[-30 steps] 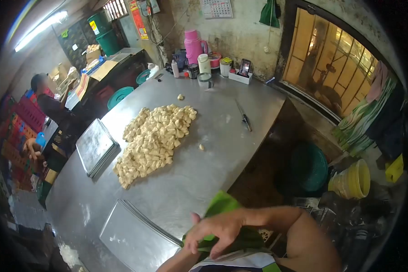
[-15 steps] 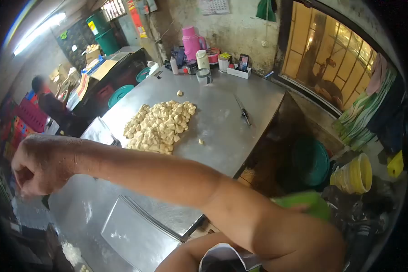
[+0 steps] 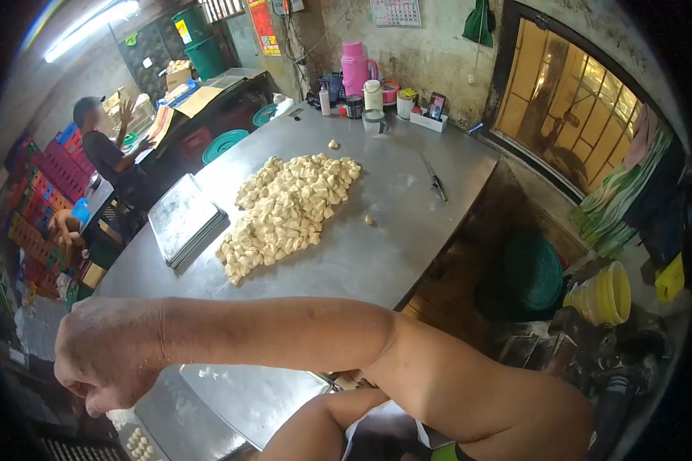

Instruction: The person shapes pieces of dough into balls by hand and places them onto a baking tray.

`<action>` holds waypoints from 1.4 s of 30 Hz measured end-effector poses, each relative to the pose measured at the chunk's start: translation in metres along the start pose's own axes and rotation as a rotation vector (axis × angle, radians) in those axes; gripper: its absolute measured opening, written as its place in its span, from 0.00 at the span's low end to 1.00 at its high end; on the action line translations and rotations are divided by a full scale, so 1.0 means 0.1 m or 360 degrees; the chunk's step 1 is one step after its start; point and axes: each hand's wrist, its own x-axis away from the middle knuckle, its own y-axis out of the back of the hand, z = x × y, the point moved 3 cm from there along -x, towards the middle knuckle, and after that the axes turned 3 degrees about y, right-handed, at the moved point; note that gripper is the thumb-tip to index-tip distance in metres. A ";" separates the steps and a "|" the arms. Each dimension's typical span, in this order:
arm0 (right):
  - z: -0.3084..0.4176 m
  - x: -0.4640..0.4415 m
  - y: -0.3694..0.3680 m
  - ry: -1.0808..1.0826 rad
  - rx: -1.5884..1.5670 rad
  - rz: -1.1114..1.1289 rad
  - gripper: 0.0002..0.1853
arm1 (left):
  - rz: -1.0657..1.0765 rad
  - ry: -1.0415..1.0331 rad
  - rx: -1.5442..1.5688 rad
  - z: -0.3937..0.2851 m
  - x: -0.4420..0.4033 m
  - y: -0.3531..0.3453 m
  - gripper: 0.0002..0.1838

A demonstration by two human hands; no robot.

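My right arm stretches leftward across the lower view, its hand closed with fingers curled down at the left edge of the metal table. Whatever lies inside that fist is hidden. Bent at the bottom centre, my left arm passes beneath the right one, and its hand cannot be seen. Beyond my right forearm a large heap of pale dough pieces lies on the table. Left of the heap is a stack of metal trays. Another metal tray shows below my forearm, and small dough balls sit at the lower left.
A knife-like tool lies at the table's right side. A pink flask, a cup and a phone stand at the back. Another person is at the far left. Yellow buckets stand at right.
My right hand has swung from the bottom centre to the far left and now shows as a closed fist. The green cloth is out of sight. The view has shifted slightly left.
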 end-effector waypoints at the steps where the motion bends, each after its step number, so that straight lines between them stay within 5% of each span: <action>1: 0.01 0.00 -0.02 -0.0010 -0.0001 0.0006 0.10 | 0.0016 -0.0007 -0.0034 0.03 0.01 -0.02 0.20; 15: -0.37 0.10 -0.04 -0.0140 0.0095 0.0178 0.09 | 0.0190 -0.0118 -0.0615 0.07 -0.54 0.05 0.21; 26: -0.97 1.22 1.11 -0.0036 0.0371 0.0108 0.09 | 0.0270 -0.0017 -0.1019 -0.21 -1.76 0.36 0.22; 28: -1.15 1.59 1.27 -0.0103 0.0301 -0.0030 0.10 | 0.0246 0.0044 -0.1025 -0.75 -1.70 0.27 0.22; 29: -1.20 1.86 1.32 -0.0177 0.0229 -0.0094 0.10 | 0.0220 0.0082 -0.1029 -0.87 -1.67 0.29 0.22; 33: -1.32 3.56 1.42 -0.0550 -0.0096 -0.0123 0.07 | 0.0150 0.0186 -0.1105 0.87 -2.11 0.65 0.23; 35: -1.33 4.67 1.33 -0.1410 -0.0555 -0.0201 0.08 | 0.0076 0.0193 -0.1000 0.16 -1.69 1.25 0.20; 37: -1.32 5.74 1.18 -0.2027 -0.0164 -0.0522 0.08 | -0.0054 0.0164 -0.0818 -0.35 -1.22 1.50 0.16; 39: -1.40 6.44 1.11 -0.2331 0.0042 -0.0786 0.10 | -0.0654 0.0529 -0.0846 -0.66 -0.87 1.79 0.13; 42: -1.79 6.24 1.47 -0.2263 0.0120 -0.1028 0.08 | -0.1097 0.0319 -0.0769 -0.89 -0.83 2.17 0.11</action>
